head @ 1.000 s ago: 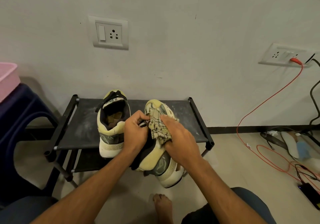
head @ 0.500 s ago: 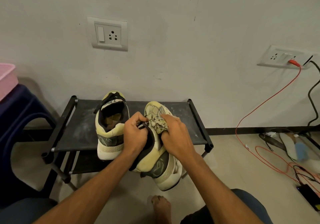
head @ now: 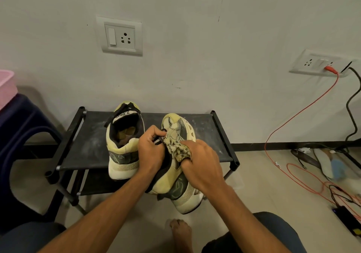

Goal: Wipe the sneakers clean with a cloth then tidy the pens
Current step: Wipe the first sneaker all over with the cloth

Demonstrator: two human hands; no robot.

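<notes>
The left hand (head: 151,149) fingers clamp the held sneaker (head: 179,190) at its opening, above the rack (head: 88,145) front edge, toe pointing away. The right hand (head: 201,166) fingers grip the cloth (head: 175,147) against its upper.

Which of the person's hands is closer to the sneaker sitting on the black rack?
Left. The left hand, gripping the held sneaker, is right beside the resting sneaker; the right hand, holding the cloth, is farther off, beyond the left hand.
</notes>
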